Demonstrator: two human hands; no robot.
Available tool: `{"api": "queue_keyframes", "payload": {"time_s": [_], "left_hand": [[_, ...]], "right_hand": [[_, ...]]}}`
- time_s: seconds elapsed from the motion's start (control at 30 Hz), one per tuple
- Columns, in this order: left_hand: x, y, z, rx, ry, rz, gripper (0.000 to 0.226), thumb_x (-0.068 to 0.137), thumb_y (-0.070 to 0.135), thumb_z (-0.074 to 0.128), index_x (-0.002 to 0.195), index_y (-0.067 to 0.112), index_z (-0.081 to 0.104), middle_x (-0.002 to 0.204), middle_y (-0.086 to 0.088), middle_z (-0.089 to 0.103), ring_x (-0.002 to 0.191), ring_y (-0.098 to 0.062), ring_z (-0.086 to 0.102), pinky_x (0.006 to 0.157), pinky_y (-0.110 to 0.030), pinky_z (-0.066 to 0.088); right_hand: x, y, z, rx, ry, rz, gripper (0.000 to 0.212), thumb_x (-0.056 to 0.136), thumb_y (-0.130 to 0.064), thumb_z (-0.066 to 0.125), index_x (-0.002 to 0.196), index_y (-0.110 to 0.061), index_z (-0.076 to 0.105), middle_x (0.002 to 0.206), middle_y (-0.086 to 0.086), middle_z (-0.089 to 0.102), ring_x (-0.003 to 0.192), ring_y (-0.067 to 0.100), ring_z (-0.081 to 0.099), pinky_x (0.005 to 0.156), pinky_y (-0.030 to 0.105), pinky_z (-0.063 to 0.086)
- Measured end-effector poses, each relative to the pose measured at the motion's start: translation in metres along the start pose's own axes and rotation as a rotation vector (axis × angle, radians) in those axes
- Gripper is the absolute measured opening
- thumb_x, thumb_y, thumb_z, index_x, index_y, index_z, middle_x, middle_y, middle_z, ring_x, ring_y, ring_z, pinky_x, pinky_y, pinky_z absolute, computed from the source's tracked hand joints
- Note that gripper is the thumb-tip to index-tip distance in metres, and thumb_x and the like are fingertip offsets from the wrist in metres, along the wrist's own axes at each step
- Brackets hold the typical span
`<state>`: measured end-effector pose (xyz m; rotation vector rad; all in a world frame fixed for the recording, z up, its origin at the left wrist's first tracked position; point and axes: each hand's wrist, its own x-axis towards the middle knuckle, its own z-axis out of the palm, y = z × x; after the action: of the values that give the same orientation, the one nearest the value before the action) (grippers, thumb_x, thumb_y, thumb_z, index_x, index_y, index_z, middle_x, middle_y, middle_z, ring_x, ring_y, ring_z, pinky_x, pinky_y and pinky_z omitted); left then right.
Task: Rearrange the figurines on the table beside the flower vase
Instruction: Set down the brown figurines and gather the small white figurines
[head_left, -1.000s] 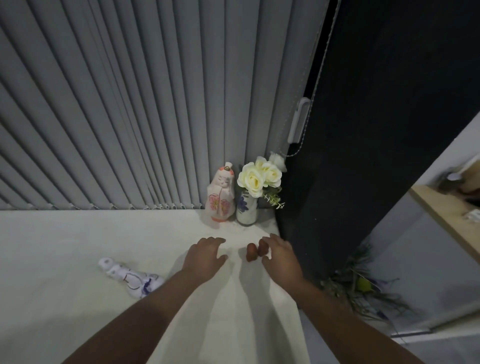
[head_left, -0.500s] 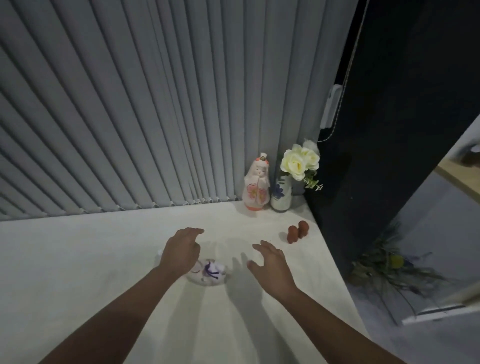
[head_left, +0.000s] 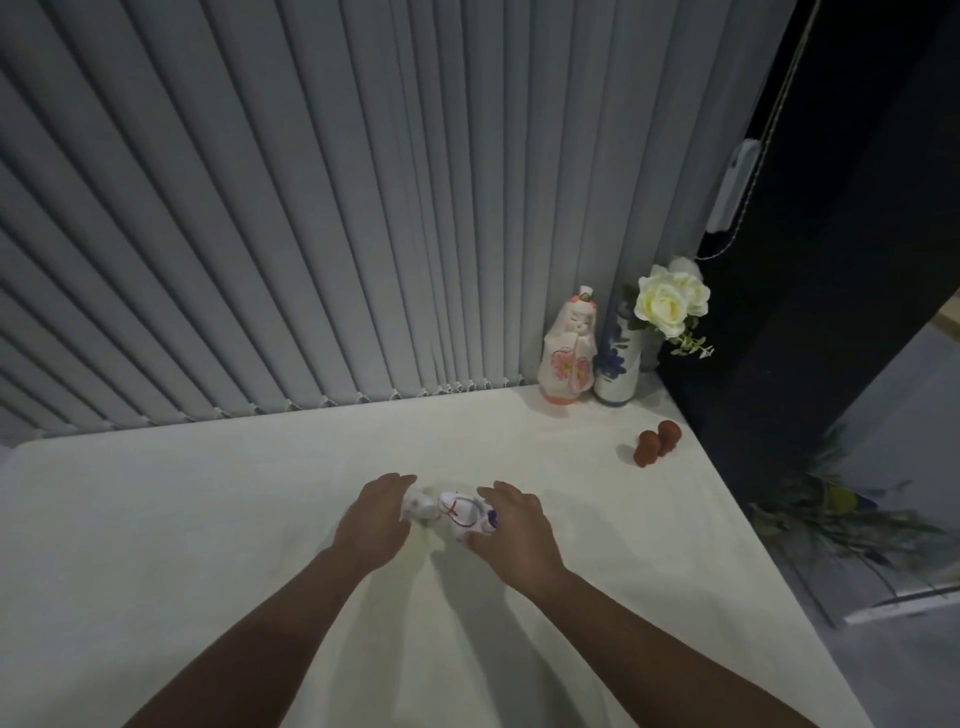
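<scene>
A white figurine with red and purple marks lies on its side on the white table. My left hand wraps its left end and my right hand its right end. A pink and white doll figurine stands upright at the back, touching a blue-patterned flower vase with white roses. Two small brown figurines stand together near the table's right edge.
Grey vertical blinds run along the back of the table. A dark panel stands to the right with a blind cord and its white holder. Dried plants lie on the floor beyond the right edge.
My right hand left the brown figurines and moved left. Both hands have closed in on the lying white figurine, and the view has shifted left.
</scene>
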<state>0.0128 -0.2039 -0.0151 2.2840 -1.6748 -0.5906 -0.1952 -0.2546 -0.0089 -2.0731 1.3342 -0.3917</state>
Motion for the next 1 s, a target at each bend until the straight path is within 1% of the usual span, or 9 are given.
{"api": "queue_keyframes", "payload": {"time_s": [0.27, 0.43, 0.5, 0.57, 0.63, 0.7, 0.73, 0.8, 1.0], "left_hand": [[0.004, -0.003, 0.003, 0.062, -0.004, 0.004, 0.065, 0.083, 0.008, 0.055, 0.143, 0.015, 0.032, 0.151, -0.010, 0.033, 0.135, -0.028, 0.037, 0.110, -0.033, 0.032], [0.010, -0.008, 0.005, 0.042, 0.009, 0.003, 0.059, 0.085, 0.007, 0.053, 0.140, 0.019, 0.038, 0.143, -0.009, 0.041, 0.123, -0.029, 0.047, 0.101, -0.038, 0.044], [0.014, -0.009, 0.007, 0.025, 0.028, -0.005, 0.054, 0.085, 0.004, 0.052, 0.136, 0.019, 0.044, 0.134, -0.011, 0.046, 0.115, -0.030, 0.052, 0.095, -0.039, 0.048], [0.018, -0.011, 0.008, 0.001, 0.047, -0.010, 0.051, 0.083, 0.000, 0.051, 0.131, 0.017, 0.049, 0.127, -0.014, 0.048, 0.109, -0.032, 0.055, 0.091, -0.041, 0.050], [0.021, -0.012, 0.010, -0.024, 0.063, -0.008, 0.050, 0.080, -0.004, 0.050, 0.126, 0.015, 0.053, 0.123, -0.015, 0.051, 0.106, -0.033, 0.057, 0.089, -0.042, 0.051], [0.024, -0.012, 0.009, -0.035, 0.065, -0.003, 0.048, 0.078, -0.005, 0.049, 0.122, 0.012, 0.056, 0.120, -0.016, 0.054, 0.105, -0.034, 0.058, 0.089, -0.041, 0.050], [0.026, -0.011, 0.009, -0.035, 0.061, -0.002, 0.046, 0.078, -0.005, 0.049, 0.121, 0.012, 0.057, 0.118, -0.016, 0.056, 0.104, -0.033, 0.059, 0.089, -0.040, 0.050], [0.028, -0.011, 0.007, -0.025, 0.051, -0.004, 0.044, 0.079, -0.002, 0.050, 0.120, 0.013, 0.057, 0.115, -0.015, 0.059, 0.104, -0.032, 0.059, 0.088, -0.038, 0.048], [0.031, -0.006, 0.003, -0.007, 0.041, -0.008, 0.037, 0.084, 0.004, 0.054, 0.120, 0.013, 0.057, 0.111, -0.015, 0.059, 0.104, -0.032, 0.059, 0.084, -0.034, 0.046]], "right_hand": [[0.010, -0.002, 0.029, -0.163, 0.193, -0.006, 0.029, 0.070, -0.049, 0.069, 0.092, -0.029, 0.063, 0.084, -0.006, 0.071, 0.079, 0.024, 0.063, 0.073, 0.032, 0.046], [0.013, 0.003, 0.031, -0.081, 0.191, 0.008, 0.020, 0.075, -0.043, 0.064, 0.088, -0.028, 0.062, 0.081, -0.005, 0.070, 0.082, 0.022, 0.060, 0.074, 0.033, 0.042], [0.016, 0.007, 0.034, -0.033, 0.191, 0.018, 0.015, 0.079, -0.043, 0.063, 0.081, -0.029, 0.058, 0.073, -0.003, 0.064, 0.077, 0.022, 0.055, 0.072, 0.032, 0.040], [0.018, 0.011, 0.035, 0.015, 0.185, 0.013, 0.024, 0.079, -0.044, 0.062, 0.071, -0.032, 0.043, 0.060, -0.002, 0.043, 0.067, 0.019, 0.040, 0.065, 0.030, 0.032], [0.020, 0.014, 0.035, 0.041, 0.164, -0.006, 0.025, 0.077, -0.042, 0.061, 0.070, -0.033, 0.039, 0.056, -0.007, 0.036, 0.065, 0.016, 0.035, 0.062, 0.029, 0.032], [0.019, 0.016, 0.033, 0.052, 0.145, -0.025, 0.013, 0.075, -0.040, 0.065, 0.080, -0.032, 0.056, 0.068, -0.013, 0.054, 0.074, 0.016, 0.046, 0.068, 0.032, 0.041], [0.017, 0.017, 0.034, 0.056, 0.141, -0.028, 0.020, 0.075, -0.039, 0.068, 0.093, -0.032, 0.063, 0.085, -0.013, 0.064, 0.084, 0.017, 0.052, 0.076, 0.033, 0.044], [0.017, 0.016, 0.034, 0.047, 0.143, -0.037, 0.039, 0.074, -0.040, 0.072, 0.111, -0.030, 0.065, 0.107, -0.011, 0.068, 0.098, 0.019, 0.054, 0.085, 0.033, 0.044], [0.018, 0.015, 0.030, 0.085, 0.156, -0.046, 0.026, 0.080, -0.038, 0.067, 0.105, -0.030, 0.067, 0.104, -0.011, 0.068, 0.097, 0.019, 0.053, 0.079, 0.029, 0.042]]}}
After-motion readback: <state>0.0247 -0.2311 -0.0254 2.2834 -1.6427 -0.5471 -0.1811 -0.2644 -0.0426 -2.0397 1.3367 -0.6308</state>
